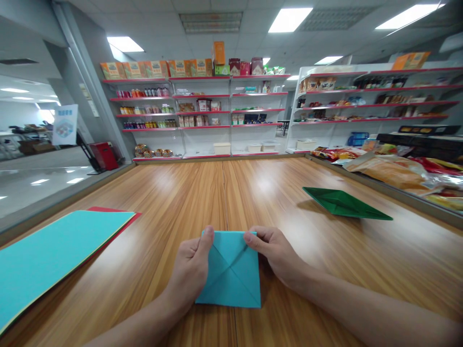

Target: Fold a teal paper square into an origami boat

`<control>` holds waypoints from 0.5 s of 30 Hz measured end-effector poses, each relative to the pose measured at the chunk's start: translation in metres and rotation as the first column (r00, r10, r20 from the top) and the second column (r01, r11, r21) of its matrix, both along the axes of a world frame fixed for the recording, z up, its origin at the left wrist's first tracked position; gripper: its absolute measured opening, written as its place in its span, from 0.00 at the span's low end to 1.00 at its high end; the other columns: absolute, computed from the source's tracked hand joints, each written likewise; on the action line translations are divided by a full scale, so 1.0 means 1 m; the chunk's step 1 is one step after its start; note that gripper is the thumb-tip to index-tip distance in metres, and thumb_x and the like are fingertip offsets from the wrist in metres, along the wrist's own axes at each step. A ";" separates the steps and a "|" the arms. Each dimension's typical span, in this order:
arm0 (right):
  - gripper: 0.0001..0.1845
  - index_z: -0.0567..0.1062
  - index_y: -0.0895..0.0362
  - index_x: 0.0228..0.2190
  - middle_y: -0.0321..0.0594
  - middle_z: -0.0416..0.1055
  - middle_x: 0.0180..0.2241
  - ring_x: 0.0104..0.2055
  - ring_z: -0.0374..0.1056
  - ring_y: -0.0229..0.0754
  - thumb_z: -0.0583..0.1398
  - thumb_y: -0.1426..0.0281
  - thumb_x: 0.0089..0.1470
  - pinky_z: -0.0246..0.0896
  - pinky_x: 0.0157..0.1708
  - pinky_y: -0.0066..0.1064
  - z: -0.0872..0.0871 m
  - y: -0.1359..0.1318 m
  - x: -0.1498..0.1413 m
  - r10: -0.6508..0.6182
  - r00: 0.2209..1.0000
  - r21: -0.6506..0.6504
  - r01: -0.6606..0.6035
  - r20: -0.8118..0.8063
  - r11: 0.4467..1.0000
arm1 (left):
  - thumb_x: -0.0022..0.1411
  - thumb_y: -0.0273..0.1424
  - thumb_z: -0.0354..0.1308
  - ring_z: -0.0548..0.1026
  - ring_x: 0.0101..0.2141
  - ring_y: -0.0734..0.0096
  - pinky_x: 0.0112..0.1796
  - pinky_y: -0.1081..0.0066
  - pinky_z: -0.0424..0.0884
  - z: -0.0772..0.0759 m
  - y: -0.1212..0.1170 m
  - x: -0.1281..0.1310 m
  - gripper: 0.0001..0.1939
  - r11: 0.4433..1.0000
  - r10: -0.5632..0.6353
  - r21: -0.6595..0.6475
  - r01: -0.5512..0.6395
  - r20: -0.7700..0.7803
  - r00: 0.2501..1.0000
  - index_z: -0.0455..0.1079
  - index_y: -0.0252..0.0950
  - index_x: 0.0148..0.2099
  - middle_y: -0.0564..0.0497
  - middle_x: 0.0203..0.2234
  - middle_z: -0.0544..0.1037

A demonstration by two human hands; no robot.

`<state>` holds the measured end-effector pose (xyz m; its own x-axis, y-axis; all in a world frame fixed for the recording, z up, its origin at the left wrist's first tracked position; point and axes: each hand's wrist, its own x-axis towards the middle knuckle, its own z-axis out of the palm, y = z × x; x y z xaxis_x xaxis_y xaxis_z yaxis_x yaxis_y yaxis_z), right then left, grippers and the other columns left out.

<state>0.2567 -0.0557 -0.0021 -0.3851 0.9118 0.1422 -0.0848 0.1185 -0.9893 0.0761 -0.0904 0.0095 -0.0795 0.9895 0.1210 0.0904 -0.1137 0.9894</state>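
Note:
A folded square of light blue paper [233,277] is held up just above the table in front of me, with diagonal creases meeting near its middle. My left hand [193,265] grips its upper left corner, thumb on the near face and fingers behind. At the upper right corner, my right hand [277,250] pinches the paper between thumb and curled fingers. The fingers behind the sheet are partly hidden. Over to the right lies a folded green paper boat [342,202], its two long points spread to either side.
A stack of coloured sheets [65,253], light blue on top with red below, lies on the left of the wooden table [173,193]. Snack packets [394,171] sit beyond the table's right edge. Stocked shelves [202,96] stand behind, and a sign [65,125] is at far left.

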 end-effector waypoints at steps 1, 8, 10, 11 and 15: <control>0.25 0.64 0.59 0.18 0.30 0.54 0.17 0.20 0.50 0.31 0.61 0.54 0.52 0.42 0.21 0.26 0.000 0.001 0.000 0.014 1.000 -0.021 -0.014 -0.008 1.000 | 0.57 0.56 0.50 0.46 0.14 0.81 0.16 0.75 0.41 0.000 0.001 -0.001 0.32 0.999 -0.025 -0.028 0.026 0.039 0.999 0.42 0.39 0.18 0.59 0.12 0.49; 0.22 0.70 0.62 0.20 0.32 0.61 0.18 0.21 0.55 0.31 0.63 0.56 0.50 0.48 0.21 0.25 0.000 -0.003 0.004 0.066 0.990 -0.177 -0.088 -0.128 0.980 | 0.52 0.53 0.58 0.48 0.14 0.82 0.17 0.76 0.42 -0.001 0.005 -0.010 0.31 0.919 -0.321 -0.166 0.357 0.211 0.923 0.49 0.37 0.15 0.60 0.11 0.51; 0.21 0.73 0.63 0.23 0.35 0.66 0.20 0.22 0.60 0.33 0.64 0.56 0.50 0.55 0.25 0.26 0.003 -0.004 0.003 0.117 0.981 -0.229 -0.151 -0.158 0.962 | 0.52 0.54 0.57 0.48 0.14 0.82 0.17 0.76 0.43 -0.001 0.003 -0.010 0.31 0.946 -0.266 -0.137 0.292 0.181 0.947 0.49 0.38 0.15 0.59 0.11 0.51; 0.20 0.75 0.63 0.25 0.37 0.69 0.22 0.24 0.63 0.34 0.65 0.56 0.49 0.58 0.28 0.28 0.005 -0.005 0.002 0.153 0.974 -0.255 -0.192 -0.168 0.948 | 0.53 0.54 0.56 0.48 0.14 0.82 0.17 0.75 0.43 -0.001 0.002 -0.010 0.31 0.958 -0.243 -0.118 0.263 0.157 0.957 0.49 0.38 0.15 0.59 0.11 0.51; 0.21 0.79 0.66 0.31 0.46 0.75 0.29 0.31 0.71 0.41 0.68 0.59 0.44 0.64 0.37 0.35 0.010 -0.008 -0.001 0.248 0.955 -0.314 -0.288 -0.164 0.905 | 0.54 0.56 0.54 0.48 0.14 0.81 0.17 0.74 0.43 0.002 -0.002 -0.008 0.32 0.958 -0.266 -0.093 0.270 0.050 0.963 0.47 0.38 0.14 0.59 0.11 0.50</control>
